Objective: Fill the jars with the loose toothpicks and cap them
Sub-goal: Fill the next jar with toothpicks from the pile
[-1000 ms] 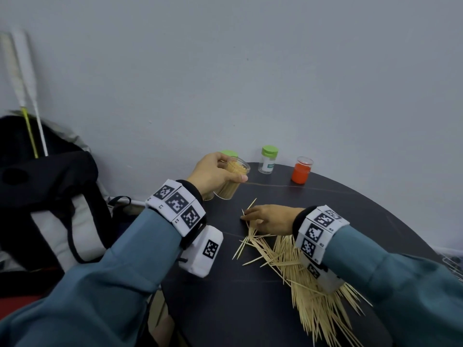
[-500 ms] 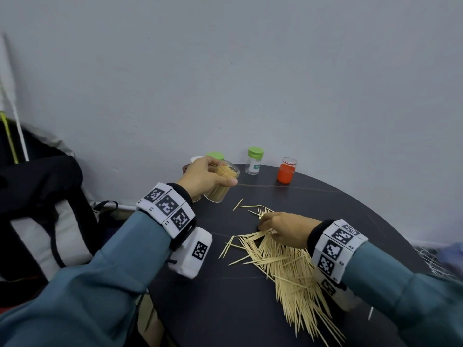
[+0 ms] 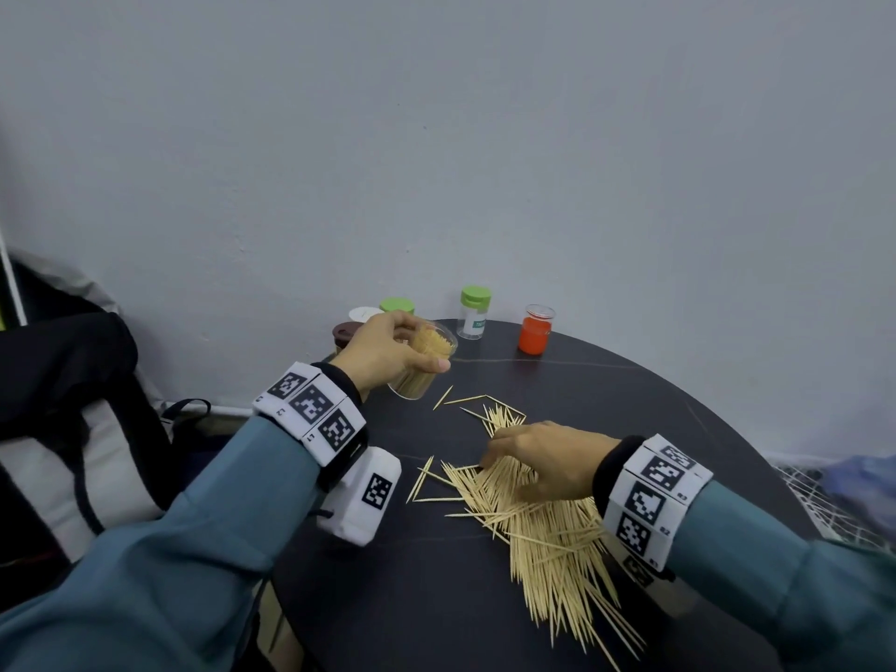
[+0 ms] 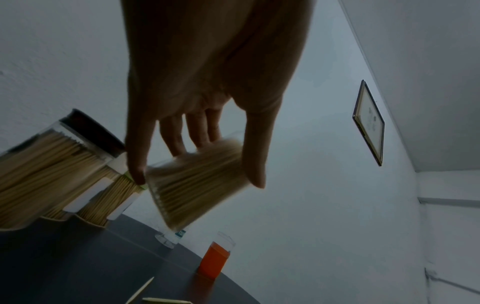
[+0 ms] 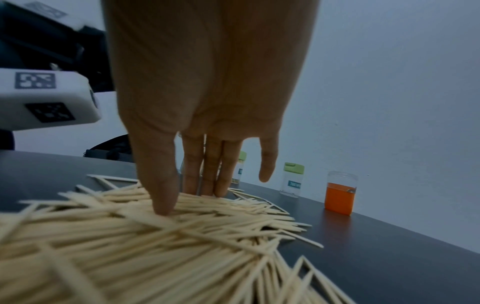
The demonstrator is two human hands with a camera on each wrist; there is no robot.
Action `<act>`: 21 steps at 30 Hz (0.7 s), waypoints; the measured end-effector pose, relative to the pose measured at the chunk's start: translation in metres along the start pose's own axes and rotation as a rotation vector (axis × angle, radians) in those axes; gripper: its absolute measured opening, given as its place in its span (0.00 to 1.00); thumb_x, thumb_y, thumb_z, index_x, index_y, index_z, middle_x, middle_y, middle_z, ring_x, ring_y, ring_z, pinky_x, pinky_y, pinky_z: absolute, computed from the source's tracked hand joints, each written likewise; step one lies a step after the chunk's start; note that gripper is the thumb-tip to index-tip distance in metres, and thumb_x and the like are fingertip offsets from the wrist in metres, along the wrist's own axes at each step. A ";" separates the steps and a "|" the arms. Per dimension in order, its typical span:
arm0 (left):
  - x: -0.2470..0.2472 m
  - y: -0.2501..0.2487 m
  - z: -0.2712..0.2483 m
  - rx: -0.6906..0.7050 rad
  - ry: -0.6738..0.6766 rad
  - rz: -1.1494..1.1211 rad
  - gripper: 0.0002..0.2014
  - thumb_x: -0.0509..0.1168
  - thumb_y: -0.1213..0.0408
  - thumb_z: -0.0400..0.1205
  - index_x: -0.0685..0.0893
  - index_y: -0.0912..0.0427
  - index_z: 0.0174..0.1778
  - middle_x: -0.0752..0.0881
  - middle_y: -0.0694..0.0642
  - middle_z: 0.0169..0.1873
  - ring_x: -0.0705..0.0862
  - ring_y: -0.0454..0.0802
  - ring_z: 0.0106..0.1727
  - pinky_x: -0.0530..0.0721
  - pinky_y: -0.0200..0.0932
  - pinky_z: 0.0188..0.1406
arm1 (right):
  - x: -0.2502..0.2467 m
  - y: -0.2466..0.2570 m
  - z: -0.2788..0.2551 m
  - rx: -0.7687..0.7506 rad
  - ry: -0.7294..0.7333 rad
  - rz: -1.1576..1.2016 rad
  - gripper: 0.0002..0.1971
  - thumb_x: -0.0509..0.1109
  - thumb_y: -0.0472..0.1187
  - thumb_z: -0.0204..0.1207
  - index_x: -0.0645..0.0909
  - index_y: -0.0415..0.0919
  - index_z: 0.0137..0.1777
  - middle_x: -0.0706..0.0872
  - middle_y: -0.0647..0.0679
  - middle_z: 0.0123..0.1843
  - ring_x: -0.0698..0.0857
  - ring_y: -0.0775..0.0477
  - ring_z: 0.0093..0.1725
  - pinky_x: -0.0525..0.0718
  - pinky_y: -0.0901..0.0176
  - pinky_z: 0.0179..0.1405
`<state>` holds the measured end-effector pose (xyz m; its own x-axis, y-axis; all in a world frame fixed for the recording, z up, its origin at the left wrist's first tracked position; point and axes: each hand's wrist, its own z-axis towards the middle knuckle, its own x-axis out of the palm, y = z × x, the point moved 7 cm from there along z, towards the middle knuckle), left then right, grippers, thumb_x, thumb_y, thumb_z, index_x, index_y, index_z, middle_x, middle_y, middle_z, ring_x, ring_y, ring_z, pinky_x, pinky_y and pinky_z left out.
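Observation:
My left hand grips a clear uncapped jar packed with toothpicks, tilted and lifted off the black round table. A wide heap of loose toothpicks lies on the table. My right hand rests flat on the heap's far end, its straight fingers and thumb pressing on the sticks. A few stray toothpicks lie between the heap and the jar.
At the table's back edge stand a green-capped jar, an orange lid-less jar, and filled capped jars behind my left hand. A black bag sits left of the table. A wall is close behind.
My right hand has moved back from the stray sticks onto the heap and flattened on it. The left hand keeps holding the tilted jar.

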<state>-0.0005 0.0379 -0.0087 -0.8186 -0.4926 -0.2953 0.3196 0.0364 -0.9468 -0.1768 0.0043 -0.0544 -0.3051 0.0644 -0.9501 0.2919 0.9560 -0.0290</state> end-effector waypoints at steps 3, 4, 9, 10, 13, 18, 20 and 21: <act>0.009 -0.013 -0.008 0.090 0.093 0.003 0.26 0.79 0.77 0.63 0.80 0.56 0.53 0.83 0.49 0.49 0.80 0.46 0.58 0.79 0.32 0.53 | -0.002 -0.002 -0.001 -0.008 -0.029 -0.008 0.21 0.69 0.40 0.77 0.74 0.47 0.70 0.75 0.54 0.71 0.75 0.51 0.69 0.71 0.53 0.71; 0.013 -0.017 -0.012 0.117 0.138 -0.001 0.26 0.79 0.79 0.63 0.79 0.57 0.52 0.83 0.48 0.49 0.80 0.45 0.57 0.79 0.32 0.54 | -0.003 -0.003 -0.001 -0.013 -0.045 -0.023 0.20 0.69 0.40 0.77 0.75 0.47 0.69 0.76 0.54 0.70 0.76 0.52 0.69 0.70 0.53 0.71; 0.027 -0.029 -0.023 0.210 0.303 -0.031 0.27 0.77 0.83 0.62 0.79 0.55 0.49 0.86 0.58 0.58 0.83 0.50 0.63 0.81 0.44 0.64 | -0.004 -0.006 0.002 -0.033 -0.122 -0.122 0.14 0.69 0.42 0.77 0.79 0.49 0.63 0.81 0.56 0.65 0.76 0.54 0.68 0.61 0.53 0.74; 0.029 -0.030 -0.024 0.217 0.320 -0.033 0.27 0.77 0.84 0.62 0.79 0.55 0.49 0.86 0.58 0.58 0.83 0.49 0.63 0.81 0.44 0.63 | -0.005 -0.006 0.003 -0.032 -0.130 -0.136 0.13 0.69 0.42 0.77 0.79 0.49 0.62 0.81 0.56 0.64 0.76 0.54 0.67 0.60 0.53 0.74; 0.031 -0.031 -0.026 0.223 0.350 -0.022 0.26 0.76 0.84 0.63 0.79 0.56 0.49 0.86 0.57 0.58 0.83 0.49 0.64 0.83 0.46 0.63 | -0.006 -0.006 0.004 -0.030 -0.137 -0.182 0.12 0.68 0.42 0.78 0.80 0.48 0.61 0.83 0.56 0.62 0.76 0.55 0.67 0.53 0.48 0.77; 0.030 -0.028 -0.023 0.214 0.331 0.017 0.26 0.78 0.81 0.62 0.79 0.52 0.48 0.86 0.57 0.59 0.81 0.51 0.66 0.74 0.57 0.72 | -0.011 -0.005 0.003 -0.028 -0.172 -0.247 0.12 0.65 0.42 0.80 0.82 0.49 0.61 0.84 0.54 0.62 0.76 0.55 0.68 0.43 0.45 0.79; 0.031 -0.026 -0.021 0.205 0.325 0.025 0.26 0.79 0.80 0.62 0.79 0.52 0.49 0.86 0.54 0.58 0.81 0.51 0.66 0.74 0.58 0.72 | -0.012 -0.006 0.002 -0.025 -0.189 -0.259 0.12 0.64 0.44 0.80 0.82 0.50 0.61 0.83 0.55 0.63 0.74 0.55 0.69 0.43 0.47 0.79; 0.031 -0.025 -0.020 0.202 0.319 0.026 0.26 0.79 0.79 0.62 0.79 0.52 0.49 0.86 0.53 0.57 0.81 0.50 0.65 0.75 0.57 0.72 | -0.012 -0.006 0.001 -0.028 -0.203 -0.259 0.12 0.64 0.45 0.81 0.83 0.50 0.61 0.83 0.56 0.63 0.74 0.56 0.69 0.44 0.48 0.79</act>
<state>-0.0434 0.0396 0.0030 -0.9062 -0.1969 -0.3742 0.4041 -0.1423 -0.9036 -0.1739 -0.0028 -0.0427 -0.1783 -0.2375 -0.9549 0.2027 0.9408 -0.2718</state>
